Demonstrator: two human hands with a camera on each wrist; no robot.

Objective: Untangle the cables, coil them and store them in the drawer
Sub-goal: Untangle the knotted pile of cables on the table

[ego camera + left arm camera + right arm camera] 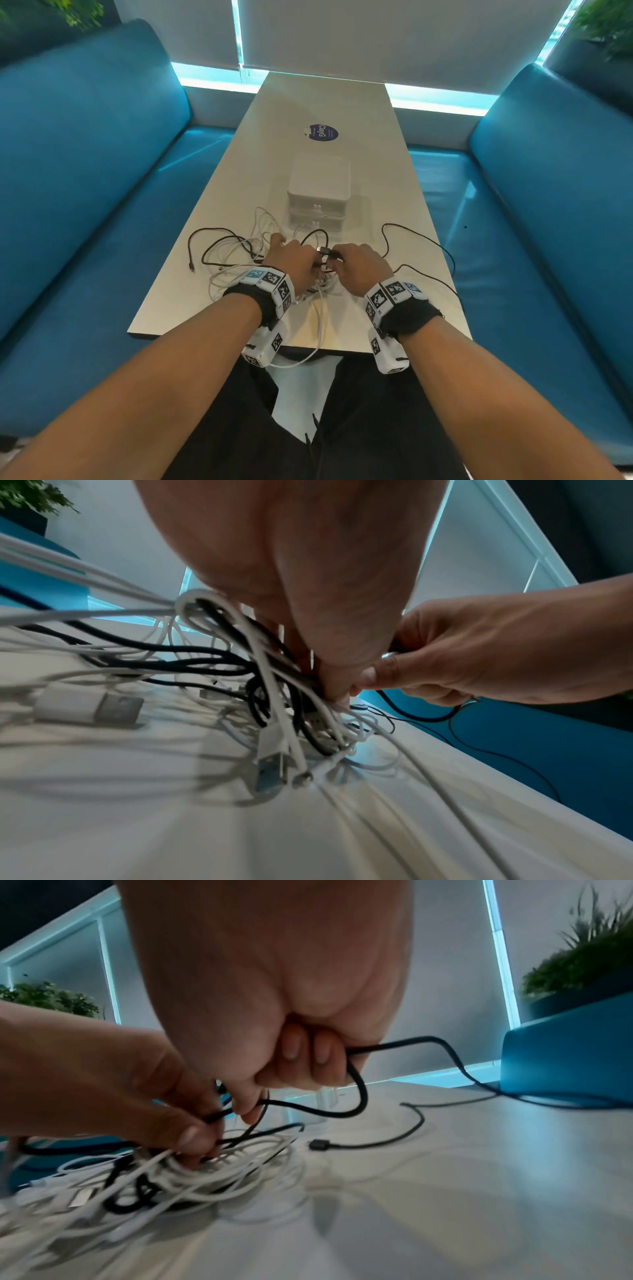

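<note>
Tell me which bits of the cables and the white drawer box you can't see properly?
- Left hand fingertips: in the left wrist view the palm hides them, so the exact grip on the cable tangle is unclear.
- Black cable: its upper part disappears inside the right hand.
- Drawer box: the head view cannot show what is inside.
- White plug: blurred in the left wrist view.

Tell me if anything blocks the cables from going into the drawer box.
Nothing lies between the cables and the drawer box, but its drawers look closed. The black cable in the right hand is knotted among white ones.
</note>
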